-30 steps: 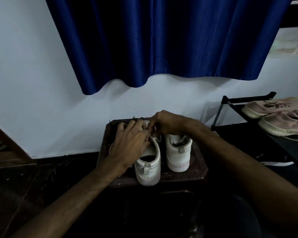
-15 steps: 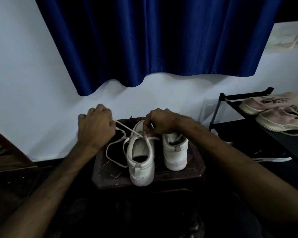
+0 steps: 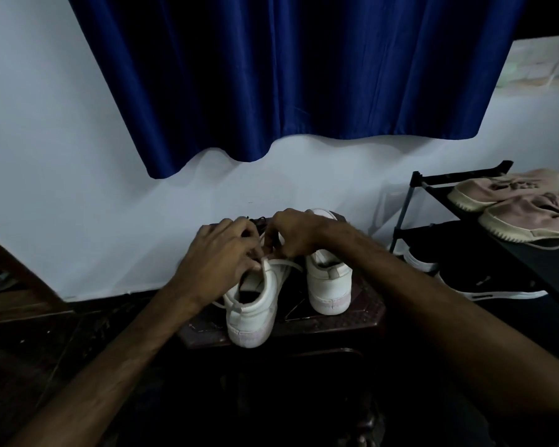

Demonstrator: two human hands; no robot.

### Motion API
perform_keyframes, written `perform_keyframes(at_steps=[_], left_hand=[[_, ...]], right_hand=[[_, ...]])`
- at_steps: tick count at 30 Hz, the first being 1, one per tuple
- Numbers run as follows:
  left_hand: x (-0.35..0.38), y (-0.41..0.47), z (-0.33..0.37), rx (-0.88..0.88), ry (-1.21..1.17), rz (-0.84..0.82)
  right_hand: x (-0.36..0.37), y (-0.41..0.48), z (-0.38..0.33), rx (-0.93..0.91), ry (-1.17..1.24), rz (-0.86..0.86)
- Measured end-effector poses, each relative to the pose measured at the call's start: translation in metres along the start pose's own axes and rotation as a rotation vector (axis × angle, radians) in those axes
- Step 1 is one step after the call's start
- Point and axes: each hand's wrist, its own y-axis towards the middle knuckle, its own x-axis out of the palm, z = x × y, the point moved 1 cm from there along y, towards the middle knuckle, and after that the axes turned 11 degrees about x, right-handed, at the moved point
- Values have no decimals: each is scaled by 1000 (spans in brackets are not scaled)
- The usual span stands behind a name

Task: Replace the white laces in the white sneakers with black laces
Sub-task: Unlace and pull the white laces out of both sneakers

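White lace (image 3: 284,265): flat pale strip, pinched in the left hand (image 3: 220,253) fingers (image 3: 250,253). Just beneath them, the left sneaker (image 3: 252,314), smooth, rounded heel, on a dark surface (image 3: 365,306). Right hand (image 3: 297,233) fingers (image 3: 279,243) curled alongside; their grasp cannot be told. Right sneaker (image 3: 328,285), toe hidden.

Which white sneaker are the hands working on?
The left sneaker, nearer the camera at the stool edge: left hand and right hand meet over its tongue, white lace trailing loose. The right sneaker stands beside it.
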Motion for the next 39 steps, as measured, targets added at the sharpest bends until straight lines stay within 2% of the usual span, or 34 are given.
perform_keyframes(at_steps=[5, 9, 11, 13, 15, 17, 20, 22, 24, 25, 30, 35, 37, 39], left_hand=[[6, 6, 3, -5, 77, 21], [-2, 7, -5, 79, 289, 94], [-19, 4, -27, -1, 429, 140], [-30, -2, -51, -173, 503, 130], [-29, -10, -63, -298, 465, 41], [-16, -14, -61, -315, 328, -18], [-10, -9, -38, -121, 25, 112], [-8, -1, -20, 19, -80, 39], [0, 4, -10, 57, -40, -76], [5, 5, -8, 63, -15, -78], [13, 4, -8, 103, 73, 107], [7, 6, -6, 206, 278, 117], [-5, 6, -20, 110, 323, 145], [-19, 6, -42, -59, 260, 216]], right_hand=[[0, 4, 0, -8, 18, -21], [1, 3, 6, -18, 62, -15], [0, 2, 9, -23, 93, -9], [0, 2, 11, -39, 123, -11], [1, 3, 9, -50, 128, -11], [2, 4, 8, -60, 126, -6], [2, 5, 9, -71, 145, -9], [1, 4, 10, -80, 152, -7], [1, 4, 11, -90, 152, -4], [2, 4, 11, -97, 151, -3], [4, 7, 14, -104, 168, -2], [5, 8, 14, -113, 173, -8], [5, 7, 15, -104, 167, -7], [4, 6, 17, -106, 182, -7]])
